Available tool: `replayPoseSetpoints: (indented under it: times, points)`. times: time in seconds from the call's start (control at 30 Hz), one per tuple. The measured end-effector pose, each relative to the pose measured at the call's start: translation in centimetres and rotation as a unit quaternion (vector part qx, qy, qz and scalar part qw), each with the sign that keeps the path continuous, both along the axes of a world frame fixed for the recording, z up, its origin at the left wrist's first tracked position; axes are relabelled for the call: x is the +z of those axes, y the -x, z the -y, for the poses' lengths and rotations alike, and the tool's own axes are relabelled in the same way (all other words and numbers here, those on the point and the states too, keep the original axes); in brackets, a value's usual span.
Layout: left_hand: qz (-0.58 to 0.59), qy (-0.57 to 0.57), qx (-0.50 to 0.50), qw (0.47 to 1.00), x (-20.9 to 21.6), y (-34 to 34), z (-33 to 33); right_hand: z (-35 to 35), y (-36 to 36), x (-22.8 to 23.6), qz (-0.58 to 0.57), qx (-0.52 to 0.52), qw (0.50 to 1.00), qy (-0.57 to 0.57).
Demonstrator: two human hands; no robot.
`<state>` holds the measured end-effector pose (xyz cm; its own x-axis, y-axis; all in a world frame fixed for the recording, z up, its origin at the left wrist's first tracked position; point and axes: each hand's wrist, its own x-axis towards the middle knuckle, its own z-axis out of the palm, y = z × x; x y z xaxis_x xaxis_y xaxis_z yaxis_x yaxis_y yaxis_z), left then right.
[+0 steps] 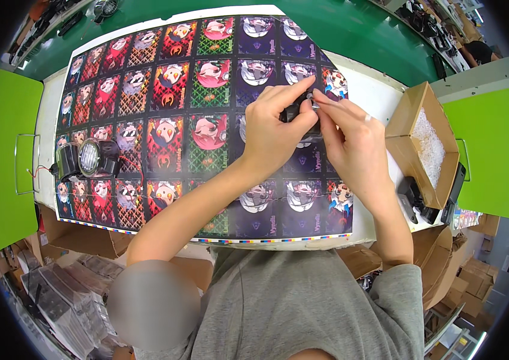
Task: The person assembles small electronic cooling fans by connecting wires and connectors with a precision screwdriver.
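Left hand [269, 123] grip clamped on a black plastic part [290, 112], over the right half of a glossy multicoloured printed card sheet [209, 132]; right hand [356, 132] fingertips close together against that part, can't tell if clamped on anything. Sheet carries names beside character art, colour bar along near edge, just beside white table [380, 96] edge. Brown open cardboard box [407, 153] of clear bits [428, 147] limits right side; leftward, flat sheet reaches black round-lens lamp [89, 159]

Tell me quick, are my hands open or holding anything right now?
Left hand: closed around a black part.
Right hand: pinched closed, apparently on a small clear piece.
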<state>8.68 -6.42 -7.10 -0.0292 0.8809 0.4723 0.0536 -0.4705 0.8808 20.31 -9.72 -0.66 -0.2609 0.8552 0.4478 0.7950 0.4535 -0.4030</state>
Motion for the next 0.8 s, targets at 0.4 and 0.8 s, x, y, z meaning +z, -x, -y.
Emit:
replayPoseSetpoints:
  times: [0.4,0.8]
  points:
    - [0.025,0.038,-0.018,0.999,-0.2,0.3,-0.1,-0.4,-0.4,-0.1,-0.018,0.052,0.998,0.032]
    - [0.020,0.046,-0.028,0.998,-0.1,0.5,-0.3,0.4,-0.3,-0.9,-0.059,0.006,0.998,0.007]
